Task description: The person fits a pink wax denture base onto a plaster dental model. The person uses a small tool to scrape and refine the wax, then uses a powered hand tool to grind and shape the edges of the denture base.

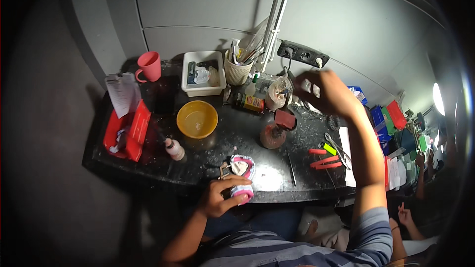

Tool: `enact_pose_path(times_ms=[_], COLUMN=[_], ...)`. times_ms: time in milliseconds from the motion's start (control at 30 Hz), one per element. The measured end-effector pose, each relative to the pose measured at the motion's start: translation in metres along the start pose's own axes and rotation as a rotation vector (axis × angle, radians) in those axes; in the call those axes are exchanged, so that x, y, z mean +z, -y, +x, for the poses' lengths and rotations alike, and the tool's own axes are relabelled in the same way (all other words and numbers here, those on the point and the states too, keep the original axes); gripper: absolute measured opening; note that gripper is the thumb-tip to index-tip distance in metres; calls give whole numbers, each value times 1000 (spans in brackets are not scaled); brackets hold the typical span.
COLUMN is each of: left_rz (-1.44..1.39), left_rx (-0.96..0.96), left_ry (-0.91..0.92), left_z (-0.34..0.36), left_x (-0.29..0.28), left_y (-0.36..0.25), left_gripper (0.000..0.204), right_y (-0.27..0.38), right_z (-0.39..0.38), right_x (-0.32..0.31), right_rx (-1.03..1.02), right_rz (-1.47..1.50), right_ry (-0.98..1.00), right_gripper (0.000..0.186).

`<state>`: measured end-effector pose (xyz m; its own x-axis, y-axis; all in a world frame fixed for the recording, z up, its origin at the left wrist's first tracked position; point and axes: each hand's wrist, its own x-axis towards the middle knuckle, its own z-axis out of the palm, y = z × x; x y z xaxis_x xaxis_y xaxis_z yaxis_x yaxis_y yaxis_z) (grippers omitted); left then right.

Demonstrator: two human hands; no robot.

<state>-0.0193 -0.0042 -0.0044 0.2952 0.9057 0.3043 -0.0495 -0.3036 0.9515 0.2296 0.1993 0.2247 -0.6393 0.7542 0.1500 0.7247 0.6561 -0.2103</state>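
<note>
My left hand (pixel 217 199) is closed round the lower half of a small pink-and-white dental model (pixel 242 195) at the table's front edge. Its other half (pixel 242 166), pink-rimmed with a pale middle, lies just beyond, beside a small brassy metal frame (pixel 224 170). My right hand (pixel 329 93) is raised over the right back of the table, fingers curled in a pinch. What it grips cannot be made out. Below its fingertips, a dark holder with a flat reddish piece (pixel 285 119) stands over a round reddish bottle (pixel 272 137).
A yellow bowl (pixel 197 119), white tray (pixel 203 90), pink mug (pixel 150 66) and open red box (pixel 139 131) stand left. A small bottle (pixel 174 149) is near the front. Pliers (pixel 337 147), red-handled tools (pixel 326 163) and a thin metal tool (pixel 291 169) lie right. A lamp arm (pixel 273 24) rises behind.
</note>
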Motion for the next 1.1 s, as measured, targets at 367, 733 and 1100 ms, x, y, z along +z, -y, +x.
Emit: enact_pose_path(times_ms=[367, 733, 1100], left_rz=[-139, -184, -175], left_rx=[-84, -72, -78], left_ry=[-57, -114, -95], left_z=[-6, -5, -6], left_x=[7, 14, 11], left_y=[11, 10, 6], left_gripper=[37, 36, 34], right_y=[-42, -58, -52], right_z=[193, 208, 210], right_x=[68, 83, 40], right_rx=[-196, -114, -169], right_rz=[-821, -925, -821], right_ry=[117, 231, -30], right_gripper=[12, 4, 15])
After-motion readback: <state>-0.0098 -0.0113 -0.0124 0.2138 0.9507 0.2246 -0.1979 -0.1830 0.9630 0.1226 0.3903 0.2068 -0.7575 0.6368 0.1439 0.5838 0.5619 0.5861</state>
